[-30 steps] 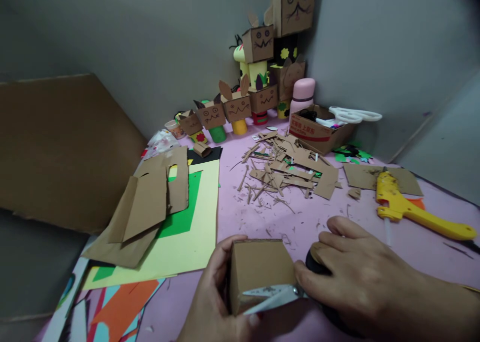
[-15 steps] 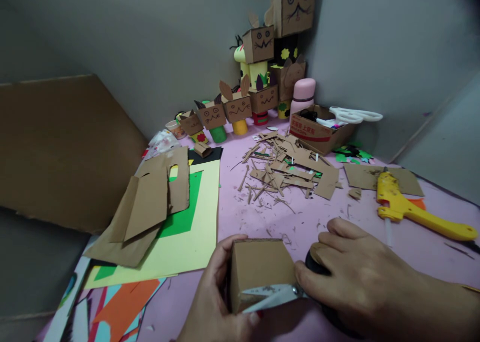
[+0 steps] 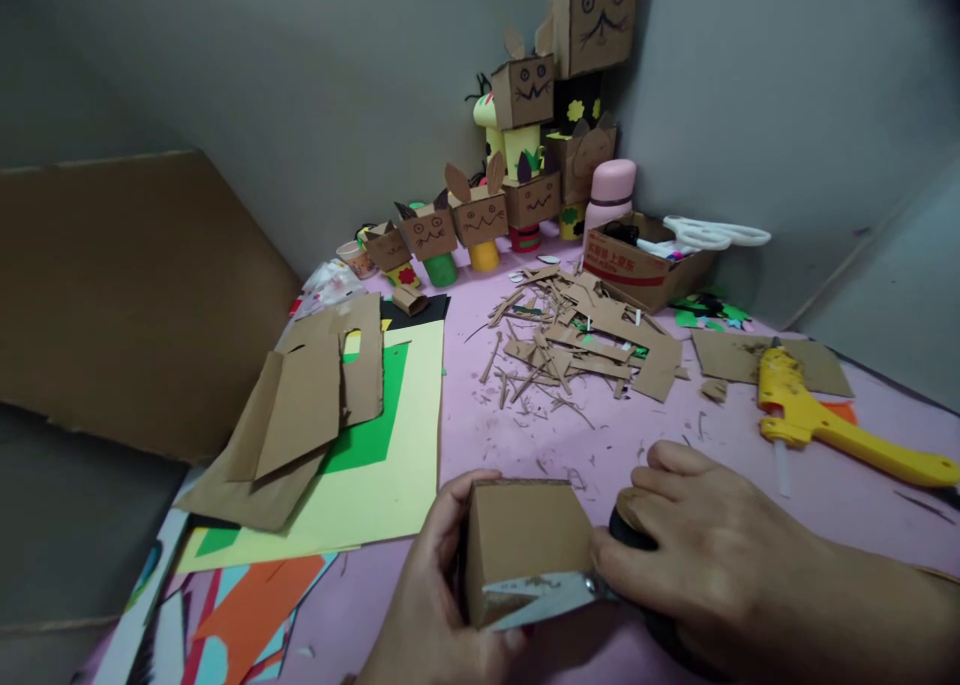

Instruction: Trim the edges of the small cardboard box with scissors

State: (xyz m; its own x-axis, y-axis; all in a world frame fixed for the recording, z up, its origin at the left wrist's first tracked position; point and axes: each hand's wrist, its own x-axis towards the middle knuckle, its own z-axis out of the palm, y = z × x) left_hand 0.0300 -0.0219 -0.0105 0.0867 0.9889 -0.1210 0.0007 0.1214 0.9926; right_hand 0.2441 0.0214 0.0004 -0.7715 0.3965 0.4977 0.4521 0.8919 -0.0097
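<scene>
- Cardboard box (image 3: 529, 525), low in the centre of view, over the pink tabletop (image 3: 480, 445); whether resting on it or raised above it, cannot tell.
- Gripped at its left side by the left hand (image 3: 424, 605), clamped on the card, with the thumb near the bottom, just beside the blade tips.
- Crossed at its near edge by scissors (image 3: 544, 610), with blades parted and pointing left; whether with card between them, cannot tell.
- At the box's right, the right hand (image 3: 705, 545), wrapped around the dark handles (image 3: 634, 530).
- Step in hand, judging by the pose: trimming or tidying the near edge.
- Seems to call next for a steady left grip, a slow squeeze of the handles along the edge, and care for the left thumb.
- Beyond the box, a heap of cardboard scraps (image 3: 592, 335).
- To the left, cardboard sheets (image 3: 300, 405) over pale yellow paper (image 3: 409, 465).
- To the right, a yellow glue gun (image 3: 802, 405), partly over a flat cardboard piece (image 3: 724, 360).
- Farthest back, cardboard figures (image 3: 480, 215) with drawn faces, beside a pink flask (image 3: 611, 185).
</scene>
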